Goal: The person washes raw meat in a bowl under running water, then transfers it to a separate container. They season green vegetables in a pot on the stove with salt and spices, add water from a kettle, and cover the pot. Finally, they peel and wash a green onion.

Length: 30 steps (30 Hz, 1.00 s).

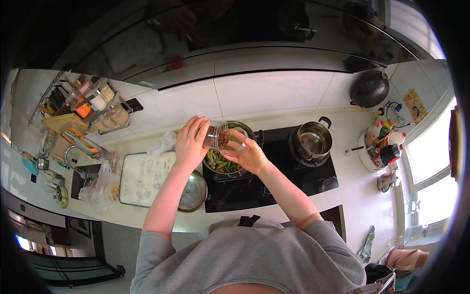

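My left hand (191, 143) grips a clear jar (216, 135) tipped on its side, its mouth facing right. Reddish-brown bits, perhaps a dried spice, lie inside near the mouth. Right beside that mouth, my right hand (249, 154) holds a round transparent lid (238, 140). Both hands are over a pot on the left burner, where green pods (222, 162), seemingly edamame, fill the visible part. Jar, lid and fingers hide much of the pot. Its black side handle (260, 138) sticks out to the right.
An uncovered steel pot (314, 141) stands on the right burner of the black glass hob (279, 180). Left of the hob lie a round pot lid (193, 191) and a white tray (145, 180). Plastic bags (101, 191) sit by the sink. A range hood (235, 40) overhangs the hob.
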{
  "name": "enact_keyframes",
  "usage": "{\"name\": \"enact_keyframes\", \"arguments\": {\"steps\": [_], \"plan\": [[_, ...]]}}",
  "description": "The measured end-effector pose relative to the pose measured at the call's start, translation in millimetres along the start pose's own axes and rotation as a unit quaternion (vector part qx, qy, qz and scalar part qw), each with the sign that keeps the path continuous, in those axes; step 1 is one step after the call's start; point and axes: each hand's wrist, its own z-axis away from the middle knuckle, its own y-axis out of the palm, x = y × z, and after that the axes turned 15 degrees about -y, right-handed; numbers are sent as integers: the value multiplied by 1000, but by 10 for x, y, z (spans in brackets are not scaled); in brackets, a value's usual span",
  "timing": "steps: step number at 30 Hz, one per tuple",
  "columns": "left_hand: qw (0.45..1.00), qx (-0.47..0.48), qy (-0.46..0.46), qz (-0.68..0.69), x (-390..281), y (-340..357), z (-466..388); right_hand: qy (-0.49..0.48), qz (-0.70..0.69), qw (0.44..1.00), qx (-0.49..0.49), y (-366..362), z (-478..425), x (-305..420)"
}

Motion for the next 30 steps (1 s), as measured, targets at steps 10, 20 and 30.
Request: {"name": "enact_keyframes", "arguments": {"steps": [10,20,30], "plan": [[989,23,-118,85,97,172,110,13,-9,1000,-5,-4,-56,11],[778,110,-399,472,24,273,281,21,800,576,170,-190,-403,133],[743,154,-416,502,-196,417,408,25,719,675,161,472,-759,745]]}}
